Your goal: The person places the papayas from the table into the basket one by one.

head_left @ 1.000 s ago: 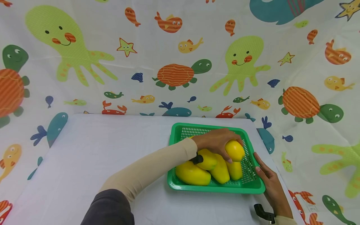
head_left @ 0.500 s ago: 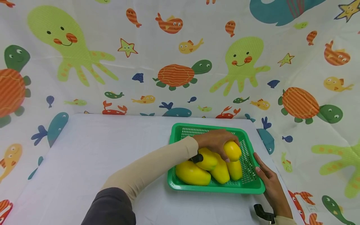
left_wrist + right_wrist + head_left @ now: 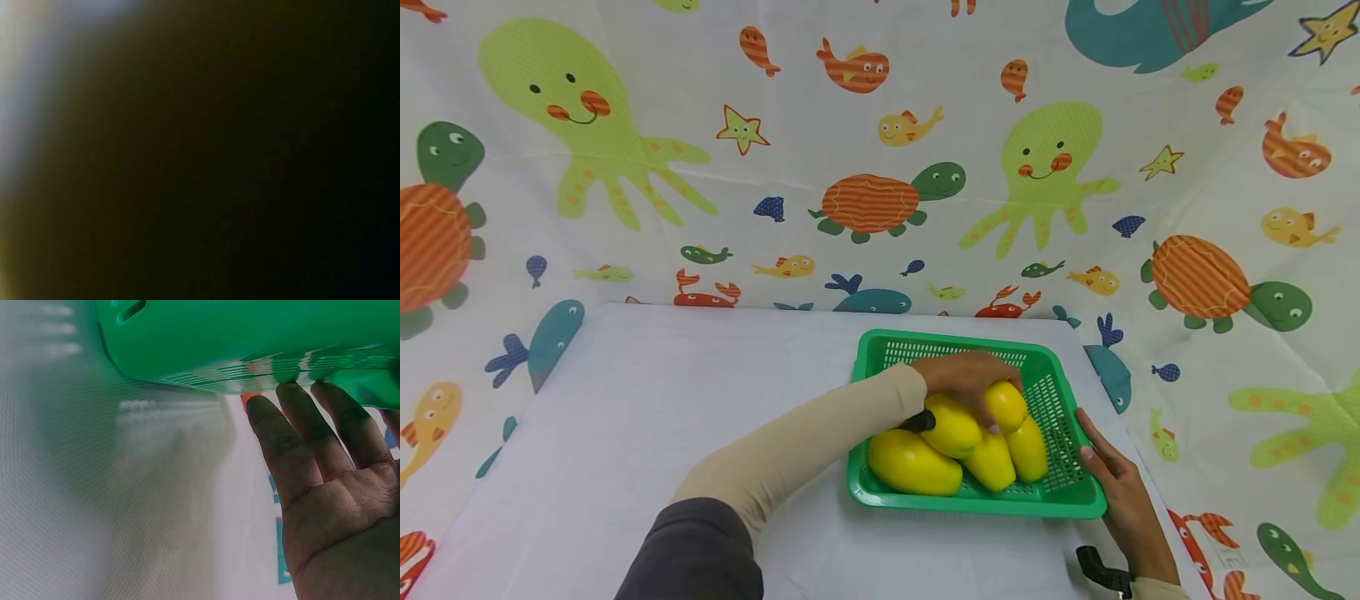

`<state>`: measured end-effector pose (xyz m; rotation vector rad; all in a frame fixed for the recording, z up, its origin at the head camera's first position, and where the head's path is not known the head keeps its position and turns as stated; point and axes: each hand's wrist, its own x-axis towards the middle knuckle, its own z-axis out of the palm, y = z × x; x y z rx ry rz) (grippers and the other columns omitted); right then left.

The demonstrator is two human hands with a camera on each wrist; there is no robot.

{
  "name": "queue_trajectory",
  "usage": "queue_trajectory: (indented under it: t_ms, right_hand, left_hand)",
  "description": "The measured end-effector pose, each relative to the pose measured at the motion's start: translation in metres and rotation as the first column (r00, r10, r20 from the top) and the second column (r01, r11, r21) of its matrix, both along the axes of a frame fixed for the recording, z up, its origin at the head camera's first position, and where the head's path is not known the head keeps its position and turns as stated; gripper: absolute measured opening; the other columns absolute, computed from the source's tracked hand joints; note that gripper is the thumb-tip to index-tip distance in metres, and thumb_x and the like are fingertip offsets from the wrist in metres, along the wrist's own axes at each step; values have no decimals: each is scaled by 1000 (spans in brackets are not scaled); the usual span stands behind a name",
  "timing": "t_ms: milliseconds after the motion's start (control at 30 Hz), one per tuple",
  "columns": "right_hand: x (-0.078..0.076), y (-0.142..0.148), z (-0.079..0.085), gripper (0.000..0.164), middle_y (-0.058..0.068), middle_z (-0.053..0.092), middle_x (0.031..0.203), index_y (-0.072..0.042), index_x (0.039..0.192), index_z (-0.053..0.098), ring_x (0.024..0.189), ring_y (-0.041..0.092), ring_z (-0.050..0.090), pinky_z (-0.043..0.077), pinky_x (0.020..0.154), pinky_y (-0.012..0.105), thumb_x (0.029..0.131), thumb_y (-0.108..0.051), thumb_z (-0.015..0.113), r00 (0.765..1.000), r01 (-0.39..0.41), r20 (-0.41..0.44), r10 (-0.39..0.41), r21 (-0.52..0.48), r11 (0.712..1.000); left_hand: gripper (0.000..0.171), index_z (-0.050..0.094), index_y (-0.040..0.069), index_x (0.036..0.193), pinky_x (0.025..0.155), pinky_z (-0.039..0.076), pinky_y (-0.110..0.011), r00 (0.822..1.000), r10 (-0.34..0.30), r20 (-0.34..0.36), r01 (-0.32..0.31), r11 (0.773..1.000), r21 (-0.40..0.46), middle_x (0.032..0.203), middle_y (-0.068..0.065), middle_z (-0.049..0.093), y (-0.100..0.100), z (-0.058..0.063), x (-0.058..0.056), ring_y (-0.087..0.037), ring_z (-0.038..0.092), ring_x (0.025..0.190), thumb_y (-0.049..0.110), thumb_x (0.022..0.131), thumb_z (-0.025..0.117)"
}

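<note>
In the head view, my left hand (image 3: 966, 379) reaches over the green plastic basket (image 3: 940, 505) and grips a yellow mango (image 3: 1006, 407), thumb on its near side. This mango sits above the other mangoes (image 3: 914, 463), several of which lie in the basket. Part of the pile is hidden under my left hand and sleeve. My right hand (image 3: 1127, 492) steadies the basket's right side, thumb at the rim. From below, the right wrist view has its straight fingers (image 3: 275, 437) with their tips against the slotted basket wall (image 3: 206, 337). The left wrist view is dark and blurred.
The basket stands on a table with a white cloth (image 3: 700, 383), toward its right side. Behind it and down the right hangs a white curtain (image 3: 820, 142) printed with sea animals. A black wrist-camera mount (image 3: 1101, 571) sits below my right hand.
My left hand has shifted a little left with the gripped mango, uncovering more of the rightmost mango below it. My right hand and the basket stay in place.
</note>
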<state>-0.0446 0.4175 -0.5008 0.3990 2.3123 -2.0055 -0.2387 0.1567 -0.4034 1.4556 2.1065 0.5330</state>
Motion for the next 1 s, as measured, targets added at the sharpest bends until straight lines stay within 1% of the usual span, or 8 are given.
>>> queue_trajectory:
  t_ms: [133, 200, 267, 333, 433, 533, 800, 1000]
  right_hand:
    - [1, -1, 0, 62, -18, 16, 177, -32, 169, 23, 165, 14, 19, 51, 98, 8, 114, -31, 51, 1000, -6, -15, 6, 3, 1000]
    - [2, -1, 0, 62, -18, 17, 177, -32, 169, 24, 157, 0, 29, 51, 98, 8, 114, -31, 51, 1000, -7, -24, 7, 4, 1000]
    - [2, -2, 1, 62, -17, 18, 177, -31, 169, 24, 150, -7, 35, 52, 98, 9, 114, -31, 51, 1000, -5, -29, 5, 8, 1000]
    - [2, -2, 2, 62, -18, 18, 176, -31, 169, 24, 154, -5, 32, 52, 98, 9, 113, -31, 52, 1000, 0, -29, 1, 10, 1000]
    - [1, -3, 2, 62, -18, 17, 177, -31, 169, 24, 165, 13, 20, 51, 99, 8, 113, -32, 52, 1000, 5, -23, -5, 10, 1000]
    - [1, -3, 2, 63, -17, 17, 177, -31, 169, 24, 168, 27, 9, 49, 99, 6, 113, -32, 52, 1000, 10, -17, -10, 8, 1000]
    - [0, -4, 3, 63, -19, 17, 176, -31, 169, 24, 168, 31, 6, 49, 98, 5, 113, -33, 52, 1000, 21, -3, -21, -2, 1000]
    - [2, -3, 2, 63, -20, 18, 176, -32, 169, 24, 168, 25, 7, 47, 99, 4, 113, -33, 52, 1000, 17, -2, -17, -14, 1000]
  left_hand:
    - [60, 61, 21, 139, 98, 50, -24, 1000, 15, 5, -15, 1000, 10, 131, 4, 66, -2, -4, -2, -13, 58, 114, 39, 88, 88]
    - [61, 60, 21, 140, 98, 50, -25, 1000, 30, 6, -30, 1000, 11, 131, 3, 66, -3, -5, -3, -14, 58, 114, 39, 89, 88]
    - [64, 58, 21, 143, 100, 51, -27, 999, 52, 5, -52, 999, 3, 133, 2, 65, -3, -7, -3, -15, 58, 116, 40, 89, 87]
    - [67, 56, 22, 146, 102, 50, -29, 997, 77, -1, -77, 997, -14, 136, 2, 64, -4, -8, -3, -16, 56, 119, 42, 90, 86]
    - [72, 52, 24, 151, 106, 49, -33, 995, 103, -3, -103, 994, -43, 141, 0, 61, -6, -8, -3, -19, 52, 126, 44, 91, 84]
    - [74, 49, 24, 153, 109, 47, -36, 994, 108, 1, -108, 992, -57, 144, -1, 59, -7, -7, -3, -21, 49, 130, 45, 91, 83]
    - [82, 41, 24, 161, 114, 45, -40, 994, 111, -11, -111, 991, -70, 154, -5, 53, -9, -7, -3, -24, 46, 137, 45, 93, 81]
    - [81, 40, 26, 161, 117, 44, -44, 994, 108, 15, -107, 993, -57, 160, -8, 48, -12, -6, -4, -27, 44, 143, 45, 94, 80]
